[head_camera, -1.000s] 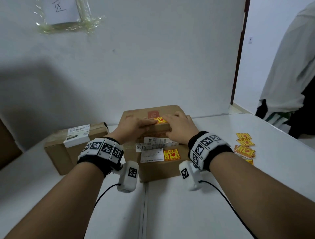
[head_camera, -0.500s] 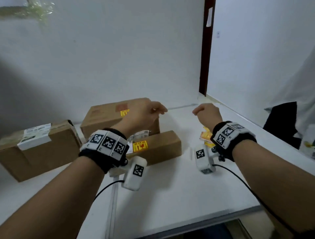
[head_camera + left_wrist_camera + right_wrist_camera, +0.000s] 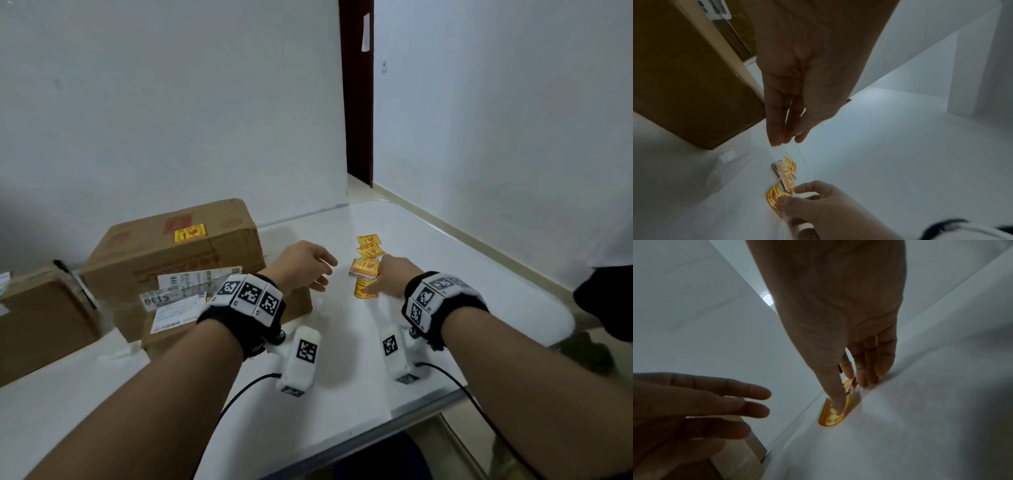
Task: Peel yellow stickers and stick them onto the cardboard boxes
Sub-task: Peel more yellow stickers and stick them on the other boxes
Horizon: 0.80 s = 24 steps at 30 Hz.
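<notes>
The yellow stickers (image 3: 367,263) lie in a loose stack on the white bench (image 3: 428,246), forward and right of the cardboard boxes (image 3: 178,253), the row running away from me. My right hand (image 3: 388,277) is nearer: thumb and fingers pinch a curled sticker (image 3: 363,288) at the stack's near end. My left hand (image 3: 301,267) hovers just beside, fingers relaxed, holding nothing. I judge peeling needs both. White walls; a dark doorway (image 3: 356,102) beyond.
</notes>
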Motion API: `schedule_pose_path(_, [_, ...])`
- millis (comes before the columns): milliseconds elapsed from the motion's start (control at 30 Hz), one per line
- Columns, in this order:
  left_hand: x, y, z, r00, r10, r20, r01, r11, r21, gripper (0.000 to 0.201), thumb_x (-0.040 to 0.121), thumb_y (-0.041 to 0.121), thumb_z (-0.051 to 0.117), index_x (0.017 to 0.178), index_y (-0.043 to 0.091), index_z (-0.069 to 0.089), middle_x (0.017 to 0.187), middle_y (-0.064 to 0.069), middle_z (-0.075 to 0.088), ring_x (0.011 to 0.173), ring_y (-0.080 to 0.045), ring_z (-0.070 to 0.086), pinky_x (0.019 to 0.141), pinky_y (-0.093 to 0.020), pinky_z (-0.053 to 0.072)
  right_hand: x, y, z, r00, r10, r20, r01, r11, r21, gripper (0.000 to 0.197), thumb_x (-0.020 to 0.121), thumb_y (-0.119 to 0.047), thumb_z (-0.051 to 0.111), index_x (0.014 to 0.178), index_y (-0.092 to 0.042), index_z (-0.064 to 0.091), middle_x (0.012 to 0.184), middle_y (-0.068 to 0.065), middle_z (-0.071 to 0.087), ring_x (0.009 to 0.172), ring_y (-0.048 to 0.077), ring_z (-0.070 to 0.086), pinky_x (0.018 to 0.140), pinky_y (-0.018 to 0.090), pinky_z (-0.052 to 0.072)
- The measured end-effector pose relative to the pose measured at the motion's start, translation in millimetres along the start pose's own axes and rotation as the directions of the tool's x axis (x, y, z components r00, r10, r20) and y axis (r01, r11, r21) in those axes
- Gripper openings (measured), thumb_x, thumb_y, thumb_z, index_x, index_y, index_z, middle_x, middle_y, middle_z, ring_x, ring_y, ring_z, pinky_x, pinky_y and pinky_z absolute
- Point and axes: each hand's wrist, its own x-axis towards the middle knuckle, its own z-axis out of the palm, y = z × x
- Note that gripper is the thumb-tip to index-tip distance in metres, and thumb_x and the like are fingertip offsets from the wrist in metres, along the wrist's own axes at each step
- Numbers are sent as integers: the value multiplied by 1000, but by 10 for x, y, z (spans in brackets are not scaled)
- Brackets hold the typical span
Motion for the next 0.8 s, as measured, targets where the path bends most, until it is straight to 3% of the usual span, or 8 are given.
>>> schedule_pose_path(33, [-9,-7,-3,1000,-5,3,5,1000,-7,26,95,0,45,105,5,68,99,-13,68,74,-19,67,67,-28,61,-4,-12,32,1000,-2,-14,2,1000,-3,69,80,-32,72,134,-3,42,123,13,60,110,28,60,80,31,50])
schedule_pose_path(133, [-28,-27,-17,1000,0,4,0,999,-38,25,95,2,46,108,6,68,102,-12,68,76,-19,68,68,-26,60,4,-37,89,998,3,-67,-3,1000,-14,52,87,-14,61,133,-1,42,121,16,59,108,29,61,78,31,47])
schedule_pose_path(267, [-64,-45,-40,1000,13,0,-13,995,-101,21,95,4,51,108,7,68,104,-12,69,77,-19,69,72,-28,60,-23,-52,100,998,-8,-61,7,1000,-30,20,88,-13,58,106,-5,60,104,13,62,89,26,60,71,27,44])
schedule_pose_path(400, [-107,-39,-51,1000,14,15,-12,992,-129,21,96,6,52,109,7,68,107,-12,68,80,-19,69,76,-28,60,-72,-73,120,999,-20,-32,19,999,-32,24,88,-15,58,111,-7,60,111,11,62,111,27,60,84,29,48])
schedule_pose_path(500, [-160,-28,-55,1000,12,7,-11,994,-113,23,96,5,51,113,7,67,109,-12,68,81,-20,70,75,-25,59,-114,-138,128,999,-27,-36,26,999,-42,32,89,-15,54,119,-10,62,123,9,62,114,26,58,98,33,48])
schedule_pose_path(667, [-160,12,96,998,-36,44,36,999,16,30,95,7,51,124,12,60,113,-10,67,85,-18,72,78,-24,58,-218,-181,117,1000,-15,-19,14,1000,-23,33,92,-14,56,123,-7,58,126,11,59,117,25,57,96,31,48])
schedule_pose_path(800, [-96,58,353,994,-30,104,-2,958,288,36,94,29,58,125,13,51,112,-6,68,83,-18,72,76,-26,54,-287,-151,112,999,-34,-9,34,999,26,36,91,-9,56,126,-5,54,127,14,58,116,26,57,95,33,50])
